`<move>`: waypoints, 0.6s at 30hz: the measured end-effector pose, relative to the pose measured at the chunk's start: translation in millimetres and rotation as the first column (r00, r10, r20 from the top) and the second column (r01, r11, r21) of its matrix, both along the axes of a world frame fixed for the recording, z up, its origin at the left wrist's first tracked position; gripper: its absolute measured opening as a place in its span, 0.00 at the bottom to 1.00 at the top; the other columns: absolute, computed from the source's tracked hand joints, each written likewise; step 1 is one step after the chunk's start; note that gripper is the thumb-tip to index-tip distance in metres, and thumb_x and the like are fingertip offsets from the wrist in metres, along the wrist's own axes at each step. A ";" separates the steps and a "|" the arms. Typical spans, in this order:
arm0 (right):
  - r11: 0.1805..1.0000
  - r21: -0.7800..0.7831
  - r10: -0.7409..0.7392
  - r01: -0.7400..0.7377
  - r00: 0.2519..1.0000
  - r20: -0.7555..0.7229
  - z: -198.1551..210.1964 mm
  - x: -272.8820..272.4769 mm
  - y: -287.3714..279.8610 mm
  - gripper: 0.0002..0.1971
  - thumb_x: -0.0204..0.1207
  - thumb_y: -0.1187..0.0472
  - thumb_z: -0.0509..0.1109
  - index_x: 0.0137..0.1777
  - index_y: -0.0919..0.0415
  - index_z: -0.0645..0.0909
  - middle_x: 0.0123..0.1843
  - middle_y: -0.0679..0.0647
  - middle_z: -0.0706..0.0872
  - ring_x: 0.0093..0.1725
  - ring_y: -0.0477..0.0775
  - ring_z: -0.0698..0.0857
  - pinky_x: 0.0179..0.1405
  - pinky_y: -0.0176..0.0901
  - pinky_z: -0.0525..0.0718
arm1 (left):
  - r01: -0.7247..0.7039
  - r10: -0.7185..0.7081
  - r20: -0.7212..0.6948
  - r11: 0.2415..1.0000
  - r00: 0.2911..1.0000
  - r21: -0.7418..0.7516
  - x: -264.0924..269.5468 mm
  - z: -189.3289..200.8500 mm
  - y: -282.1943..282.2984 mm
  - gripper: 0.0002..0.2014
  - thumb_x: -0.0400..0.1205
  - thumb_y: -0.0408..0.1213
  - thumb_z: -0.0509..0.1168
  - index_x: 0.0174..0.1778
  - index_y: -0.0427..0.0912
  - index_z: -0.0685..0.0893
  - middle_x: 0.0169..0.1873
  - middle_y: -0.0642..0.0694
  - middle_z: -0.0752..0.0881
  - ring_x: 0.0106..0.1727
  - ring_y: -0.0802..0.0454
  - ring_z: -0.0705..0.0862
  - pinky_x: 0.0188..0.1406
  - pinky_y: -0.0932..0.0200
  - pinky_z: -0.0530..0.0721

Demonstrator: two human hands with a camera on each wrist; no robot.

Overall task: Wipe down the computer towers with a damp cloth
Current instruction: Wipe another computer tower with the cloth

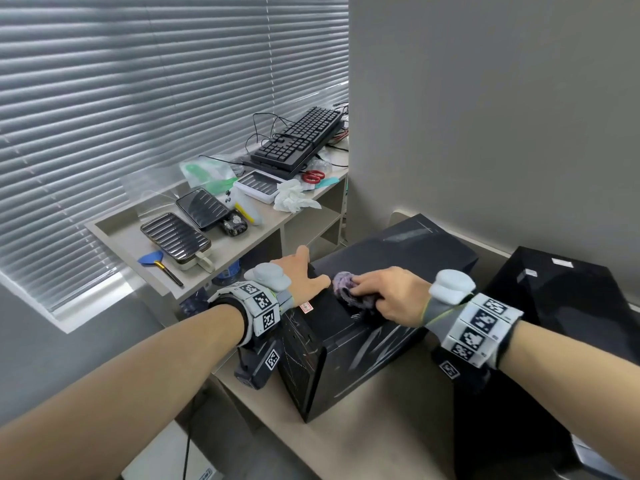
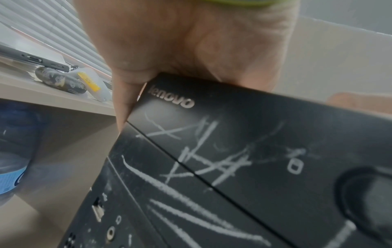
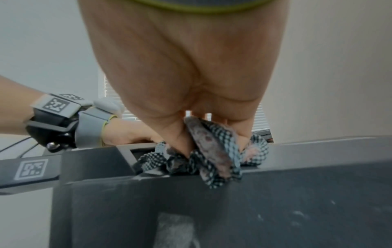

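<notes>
On the beige table, at about 6 o'clock in the head view, stands a black computer tower, its front panel scored with pale scratches and marked "lenovo" in the left wrist view; a second black tower stands just beside it at 3 o'clock, against the grey wall.

The left hand rests on the near top corner of the first tower, its grip curled over the edge, thumb down one side of the corner and fingers across the top; the left wrist view shows the palm pressed over that corner.

The right hand is on the tower's top at the centre of the head view, its grip closed round a bunched purple-grey cloth; the right wrist view shows the cloth as checked fabric, crumpled between the fingers and pressed against the top edge of the tower, whose side is dusty; cloth and left hand are just beside each other.

At 11 o'clock, under the window blinds, a shelf unit carries two phones lying flat, a black keyboard, red-handled scissors and a crumpled white tissue.
</notes>
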State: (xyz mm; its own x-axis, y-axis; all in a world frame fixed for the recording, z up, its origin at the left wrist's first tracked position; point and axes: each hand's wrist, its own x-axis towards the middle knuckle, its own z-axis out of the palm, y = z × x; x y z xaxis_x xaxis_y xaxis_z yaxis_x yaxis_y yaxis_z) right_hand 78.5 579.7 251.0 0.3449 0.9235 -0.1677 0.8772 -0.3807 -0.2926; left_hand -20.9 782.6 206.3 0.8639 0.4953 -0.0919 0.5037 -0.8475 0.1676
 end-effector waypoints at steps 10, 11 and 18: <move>0.996 0.064 -0.055 0.059 0.997 -0.057 -3.1 -22.3 -26.3 0.22 0.73 0.72 0.66 0.62 0.52 0.87 0.73 0.41 0.78 0.72 0.45 0.76 0.65 0.23 0.62 | 0.029 -0.029 0.002 0.999 1.000 0.013 -1.8 2.2 1.9 0.27 0.69 0.70 0.51 0.47 0.49 0.64 0.34 0.48 0.81 0.32 0.45 0.81 0.40 0.47 0.84; 0.997 0.054 -0.054 0.056 0.998 -0.037 -1.2 -26.0 -27.8 0.21 0.75 0.69 0.66 0.65 0.52 0.85 0.74 0.41 0.76 0.72 0.45 0.75 0.62 0.23 0.61 | 0.035 -0.035 -0.002 0.999 0.999 0.015 -2.1 2.9 1.2 0.26 0.70 0.69 0.51 0.48 0.49 0.64 0.34 0.48 0.81 0.32 0.45 0.80 0.40 0.47 0.84; 0.998 0.033 -0.053 0.053 0.998 0.022 1.2 -40.3 -19.6 0.20 0.77 0.65 0.65 0.68 0.52 0.82 0.77 0.43 0.74 0.71 0.50 0.75 0.65 0.31 0.65 | 0.030 -0.030 -0.019 0.999 0.999 0.017 -2.9 5.5 -1.6 0.27 0.70 0.68 0.51 0.50 0.47 0.65 0.34 0.47 0.81 0.33 0.44 0.81 0.39 0.49 0.82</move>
State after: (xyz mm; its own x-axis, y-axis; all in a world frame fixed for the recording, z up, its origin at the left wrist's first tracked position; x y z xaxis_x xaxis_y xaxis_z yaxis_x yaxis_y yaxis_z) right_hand 38.2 560.1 252.2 0.3969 0.9087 -0.1290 0.8627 -0.4173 -0.2857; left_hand -23.9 781.0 211.9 0.8764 0.4710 -0.1000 0.4811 -0.8648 0.1437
